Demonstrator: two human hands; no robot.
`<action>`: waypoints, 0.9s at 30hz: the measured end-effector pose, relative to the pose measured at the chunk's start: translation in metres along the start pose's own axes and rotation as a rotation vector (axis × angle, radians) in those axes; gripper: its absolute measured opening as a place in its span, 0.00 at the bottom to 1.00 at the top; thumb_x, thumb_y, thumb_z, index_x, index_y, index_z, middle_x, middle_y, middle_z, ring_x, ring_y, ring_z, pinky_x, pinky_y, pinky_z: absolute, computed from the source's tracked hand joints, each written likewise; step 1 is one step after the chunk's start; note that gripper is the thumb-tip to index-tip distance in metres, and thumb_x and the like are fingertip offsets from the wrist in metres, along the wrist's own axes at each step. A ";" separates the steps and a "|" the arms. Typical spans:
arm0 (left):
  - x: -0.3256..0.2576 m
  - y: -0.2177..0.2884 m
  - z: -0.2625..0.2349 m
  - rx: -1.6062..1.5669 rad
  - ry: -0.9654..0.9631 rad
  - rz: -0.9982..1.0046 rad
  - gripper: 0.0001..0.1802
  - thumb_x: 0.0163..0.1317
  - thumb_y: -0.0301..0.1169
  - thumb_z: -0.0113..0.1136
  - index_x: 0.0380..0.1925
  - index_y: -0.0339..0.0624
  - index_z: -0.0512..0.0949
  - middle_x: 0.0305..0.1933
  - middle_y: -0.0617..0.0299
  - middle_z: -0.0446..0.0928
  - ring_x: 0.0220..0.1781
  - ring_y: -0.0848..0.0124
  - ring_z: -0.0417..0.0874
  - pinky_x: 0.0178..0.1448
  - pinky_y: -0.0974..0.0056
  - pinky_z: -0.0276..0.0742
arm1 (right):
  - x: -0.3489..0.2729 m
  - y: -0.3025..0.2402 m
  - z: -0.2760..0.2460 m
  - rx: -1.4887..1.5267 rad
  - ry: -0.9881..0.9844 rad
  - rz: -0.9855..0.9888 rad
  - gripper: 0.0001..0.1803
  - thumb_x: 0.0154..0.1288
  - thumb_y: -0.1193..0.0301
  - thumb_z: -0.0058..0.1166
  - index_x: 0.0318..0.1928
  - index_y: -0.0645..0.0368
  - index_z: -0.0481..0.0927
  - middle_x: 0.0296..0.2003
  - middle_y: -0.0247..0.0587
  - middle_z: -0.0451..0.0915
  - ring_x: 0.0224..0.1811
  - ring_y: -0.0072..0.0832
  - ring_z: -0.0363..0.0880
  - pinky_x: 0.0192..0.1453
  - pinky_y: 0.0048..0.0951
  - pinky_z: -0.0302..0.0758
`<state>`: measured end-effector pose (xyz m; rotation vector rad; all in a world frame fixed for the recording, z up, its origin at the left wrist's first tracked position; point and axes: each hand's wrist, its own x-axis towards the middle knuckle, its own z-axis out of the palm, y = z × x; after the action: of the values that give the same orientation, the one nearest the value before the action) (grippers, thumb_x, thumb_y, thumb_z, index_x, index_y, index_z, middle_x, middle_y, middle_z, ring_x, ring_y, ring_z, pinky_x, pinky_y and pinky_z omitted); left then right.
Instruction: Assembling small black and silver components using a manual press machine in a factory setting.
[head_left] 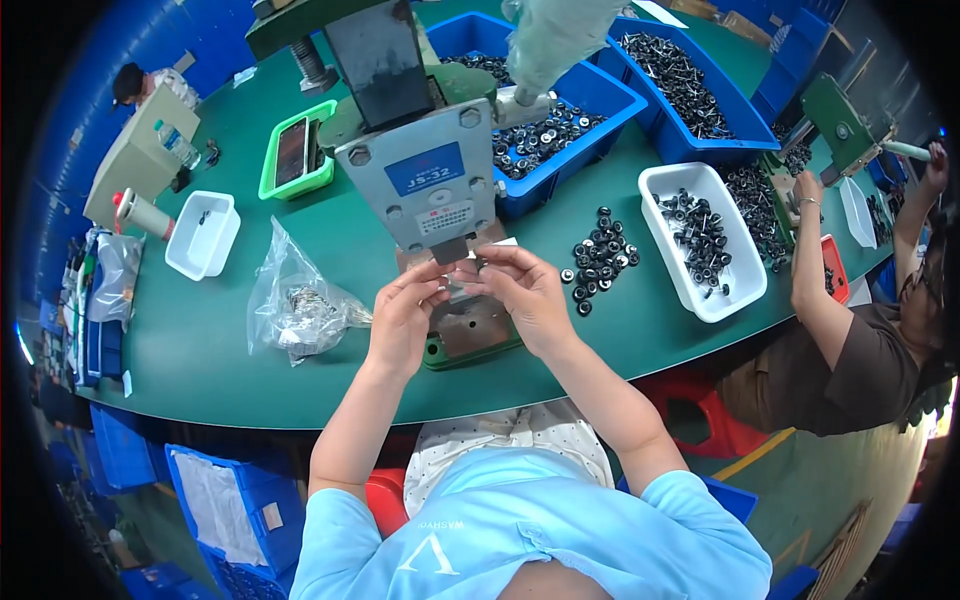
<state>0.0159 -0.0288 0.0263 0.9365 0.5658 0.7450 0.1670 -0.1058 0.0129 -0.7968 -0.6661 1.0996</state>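
Both my hands meet under the head of a hand press [415,185], just above its metal base [475,335]. My left hand [402,308] is closed, thumb and fingertips pinched at the left of the press tip. On the other side my right hand [528,298] is pinched as well, fingertips close to the left ones. What they hold is too small and too covered to name. Right of my right hand lies a loose pile of small black round parts with shiny centres [600,250]. A clear plastic bag with small metal pieces [305,310] rests left of my left hand.
A white tray of black parts [745,290] stands at the right, with blue bins [620,110] behind. Farther left are a green tray [325,178] and a white tray [202,255]. A co-worker's arm [810,265] reaches to another green press [840,125].
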 end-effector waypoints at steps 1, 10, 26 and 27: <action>0.000 0.001 0.000 -0.010 -0.010 -0.027 0.16 0.57 0.27 0.50 0.45 0.32 0.74 0.46 0.58 0.76 0.46 0.71 0.73 0.52 0.66 0.66 | 0.000 0.000 0.002 0.041 0.012 -0.004 0.15 0.63 0.78 0.50 0.49 0.71 0.70 0.43 0.55 0.78 0.48 0.43 0.78 0.53 0.37 0.77; 0.007 0.007 -0.004 -0.423 -0.097 -0.252 0.14 0.55 0.29 0.51 0.42 0.34 0.74 0.36 0.63 0.73 0.36 0.74 0.71 0.47 0.66 0.69 | 0.001 -0.003 0.010 0.300 0.156 0.077 0.15 0.62 0.77 0.52 0.48 0.72 0.70 0.42 0.56 0.77 0.46 0.42 0.79 0.51 0.33 0.79; 0.007 0.006 -0.002 -0.163 -0.097 -0.212 0.23 0.57 0.30 0.47 0.52 0.29 0.69 0.37 0.65 0.70 0.36 0.77 0.68 0.43 0.68 0.68 | -0.007 -0.005 0.014 0.278 0.127 0.092 0.14 0.63 0.76 0.49 0.47 0.71 0.69 0.44 0.61 0.76 0.47 0.42 0.79 0.52 0.35 0.79; 0.007 0.007 -0.003 -0.164 -0.091 -0.186 0.23 0.56 0.30 0.48 0.51 0.29 0.69 0.36 0.65 0.70 0.35 0.77 0.68 0.42 0.69 0.68 | -0.005 -0.006 0.015 0.293 0.131 0.091 0.14 0.64 0.75 0.49 0.47 0.71 0.69 0.44 0.61 0.76 0.47 0.42 0.79 0.52 0.35 0.79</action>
<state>0.0166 -0.0193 0.0298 0.7509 0.4959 0.5697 0.1561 -0.1089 0.0263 -0.6441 -0.3506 1.1839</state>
